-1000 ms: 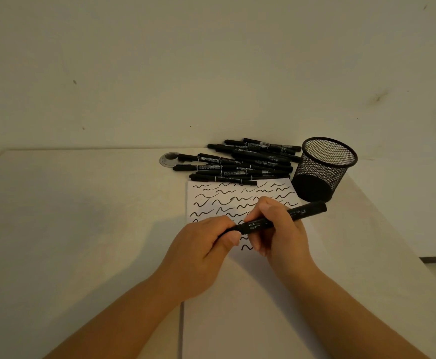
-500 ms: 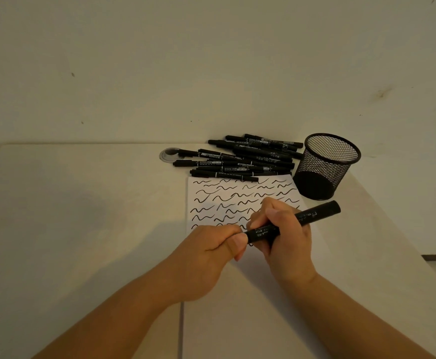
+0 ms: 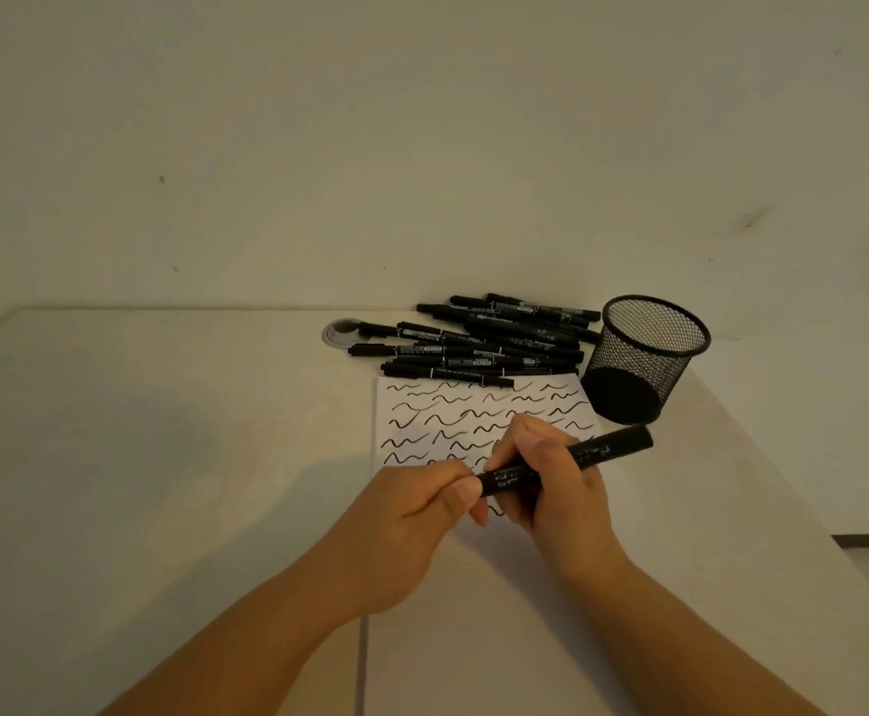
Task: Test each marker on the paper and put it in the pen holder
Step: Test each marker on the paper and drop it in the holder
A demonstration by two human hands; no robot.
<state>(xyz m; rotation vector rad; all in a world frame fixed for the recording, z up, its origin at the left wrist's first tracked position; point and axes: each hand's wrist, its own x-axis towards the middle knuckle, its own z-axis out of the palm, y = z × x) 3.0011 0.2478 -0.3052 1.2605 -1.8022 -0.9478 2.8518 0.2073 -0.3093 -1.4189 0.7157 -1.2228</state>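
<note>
A black marker (image 3: 597, 451) lies slanted across both hands above the white paper (image 3: 479, 421). My right hand (image 3: 559, 478) grips its barrel, the thick end pointing up right toward the holder. My left hand (image 3: 417, 514) is curled round the marker's left end, which is hidden under the fingers. The paper carries several rows of black squiggles. A pile of several black markers (image 3: 484, 338) lies beyond the paper. The black mesh pen holder (image 3: 644, 359) stands at the right and looks empty.
A round grey grommet (image 3: 337, 335) sits in the desk left of the pile. The wall rises right behind the pile. The desk's right edge runs diagonally just past the holder. A seam (image 3: 362, 664) splits the desk near me.
Both hands with the marker have shifted slightly; the left hand's fingers now cover the marker's left end more fully. The pile and the holder have not moved.
</note>
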